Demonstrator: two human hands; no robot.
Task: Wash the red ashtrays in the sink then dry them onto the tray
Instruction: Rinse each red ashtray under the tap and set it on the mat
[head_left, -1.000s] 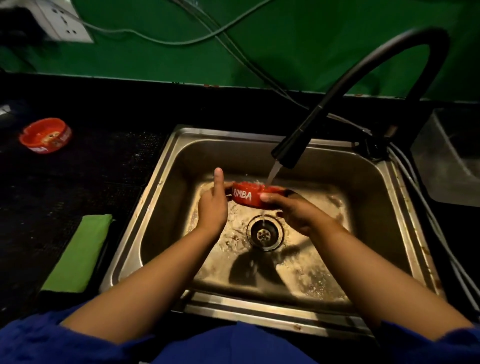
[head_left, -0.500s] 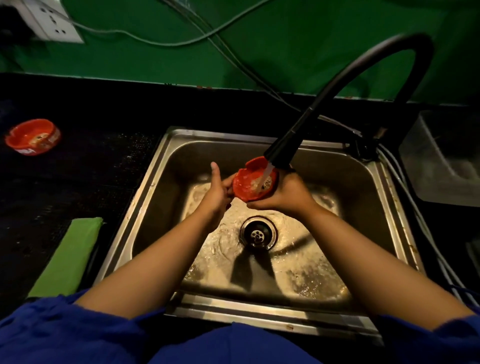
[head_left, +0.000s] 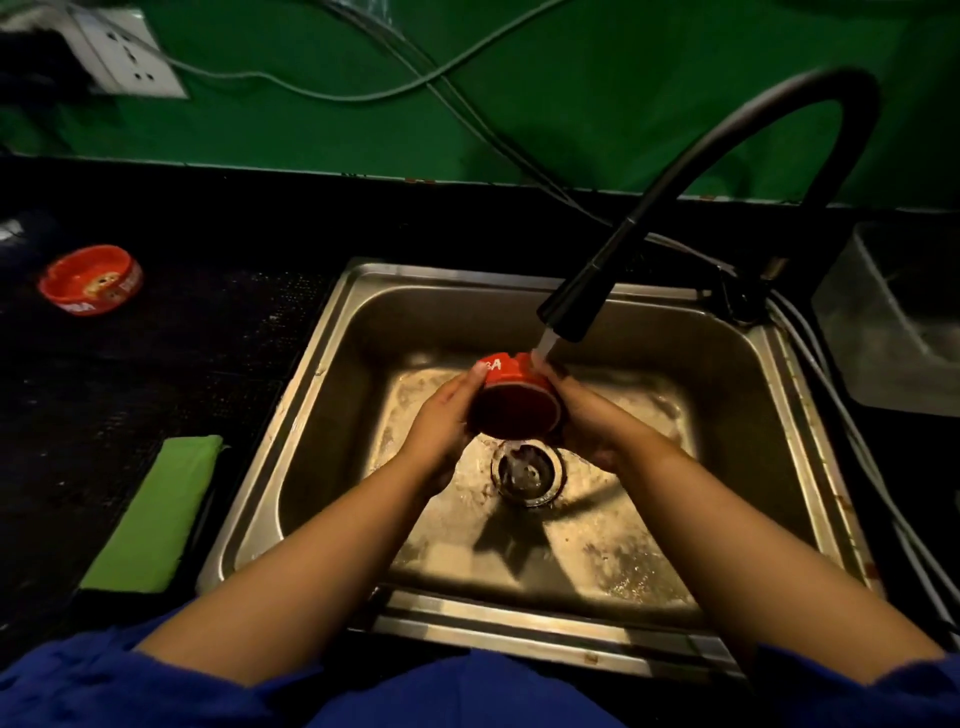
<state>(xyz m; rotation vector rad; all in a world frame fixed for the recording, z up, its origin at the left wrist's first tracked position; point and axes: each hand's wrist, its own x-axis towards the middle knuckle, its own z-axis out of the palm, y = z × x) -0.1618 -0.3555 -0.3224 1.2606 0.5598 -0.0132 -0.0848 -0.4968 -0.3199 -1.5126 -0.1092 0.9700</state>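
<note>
Ashtray (head_left: 517, 410) flipped, underside now faces viewer | left hand (head_left: 441, 431) and right hand (head_left: 592, 423) grip its sides

White letters "BA" show on the held red ashtray (head_left: 514, 410).

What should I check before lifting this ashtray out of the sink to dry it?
1. Grip: left hand and right hand both hold the ashtray: ok.
2. Water from the faucet reaches its rim: ok.
3. Bowl rinsed clean: cannot tell, the underside faces the camera.
4. Green cloth lies ready left of the sink: ok.
5. Second ashtray on the counter washed: not ok, residue inside.
6. Tray located: cannot tell.
</note>
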